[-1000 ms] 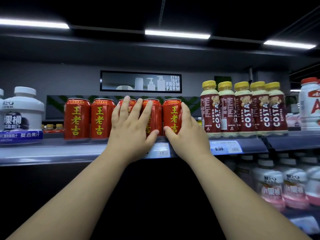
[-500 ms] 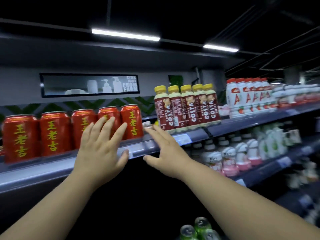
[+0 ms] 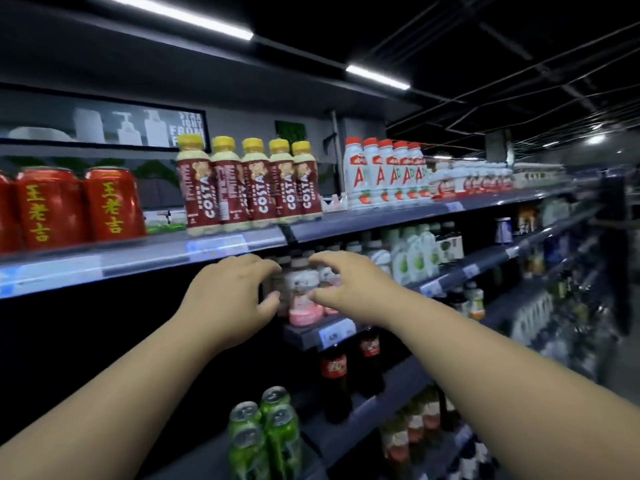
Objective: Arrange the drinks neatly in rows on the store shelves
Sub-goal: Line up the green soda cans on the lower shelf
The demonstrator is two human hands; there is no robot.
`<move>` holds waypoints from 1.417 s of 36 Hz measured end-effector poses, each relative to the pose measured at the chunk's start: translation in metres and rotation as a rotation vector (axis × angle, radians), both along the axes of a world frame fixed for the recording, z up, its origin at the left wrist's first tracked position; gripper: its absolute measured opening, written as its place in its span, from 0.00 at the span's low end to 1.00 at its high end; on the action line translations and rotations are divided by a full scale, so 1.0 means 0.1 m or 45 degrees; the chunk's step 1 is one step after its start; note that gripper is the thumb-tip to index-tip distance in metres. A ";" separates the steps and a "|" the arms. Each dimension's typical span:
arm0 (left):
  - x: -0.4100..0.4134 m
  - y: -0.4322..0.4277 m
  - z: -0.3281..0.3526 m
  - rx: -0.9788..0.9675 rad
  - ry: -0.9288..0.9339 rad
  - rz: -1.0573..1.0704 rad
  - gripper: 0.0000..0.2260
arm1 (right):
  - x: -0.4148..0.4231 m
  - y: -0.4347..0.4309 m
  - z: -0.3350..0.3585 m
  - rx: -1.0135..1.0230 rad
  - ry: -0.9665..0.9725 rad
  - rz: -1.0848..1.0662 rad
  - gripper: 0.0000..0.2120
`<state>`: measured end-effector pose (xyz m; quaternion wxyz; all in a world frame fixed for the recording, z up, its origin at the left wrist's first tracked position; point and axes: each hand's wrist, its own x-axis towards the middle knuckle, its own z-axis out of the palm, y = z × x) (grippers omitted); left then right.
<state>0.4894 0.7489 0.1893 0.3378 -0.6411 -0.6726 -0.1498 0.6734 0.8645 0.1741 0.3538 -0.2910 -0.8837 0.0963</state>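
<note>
Nearest, low on the rack, green cans [image 3: 263, 431] stand in a tight cluster, with dark cola bottles [image 3: 334, 368] just behind and above them. Over these, both arms reach to the left end of the middle shelf [image 3: 298, 336], where small pink-based bottles [image 3: 304, 296] stand at the front edge. The left hand [image 3: 228, 296] and right hand [image 3: 349, 282] cup this group from either side, fingers half curled, thumbs near the front bottle; motion blur hides whether either hand actually grips, so I cannot tell. Above, at the top shelf [image 3: 138, 261] front edge, Costa bottles [image 3: 249, 188] form a straight row between red cans [image 3: 79, 206] and white bottles [image 3: 384, 174].

The main risk is probably a topple. The bottles are narrow and sit at the edge, so an uneven squeeze or a forward pull could tip one onto the drinks below.
</note>
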 end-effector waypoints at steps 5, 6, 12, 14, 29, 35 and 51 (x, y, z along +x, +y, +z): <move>0.55 0.45 -0.35 -0.082 -0.196 0.038 0.20 | 0.52 0.41 -0.31 -0.106 -0.141 0.063 0.30; 0.61 0.53 -0.45 -0.103 -0.222 0.073 0.20 | 0.59 0.49 -0.38 -0.114 -0.170 0.073 0.30; 0.83 0.72 -1.15 -0.259 -0.376 0.274 0.18 | 0.81 0.85 -0.84 -0.186 -0.300 0.174 0.29; 0.87 0.66 -1.38 -0.334 -0.480 0.337 0.20 | 0.76 0.88 -1.00 -0.254 -0.328 0.238 0.29; 0.75 -0.40 -2.38 -0.568 -0.776 0.854 0.20 | 0.08 0.46 -2.06 -0.410 -0.614 0.611 0.29; 0.75 -0.50 -2.46 -0.455 -0.796 0.861 0.19 | -0.12 0.34 -2.20 -0.487 -0.545 0.618 0.29; 0.10 -0.06 -2.71 -0.170 -1.094 0.578 0.37 | -0.73 0.46 -2.64 -0.734 -0.246 0.354 0.33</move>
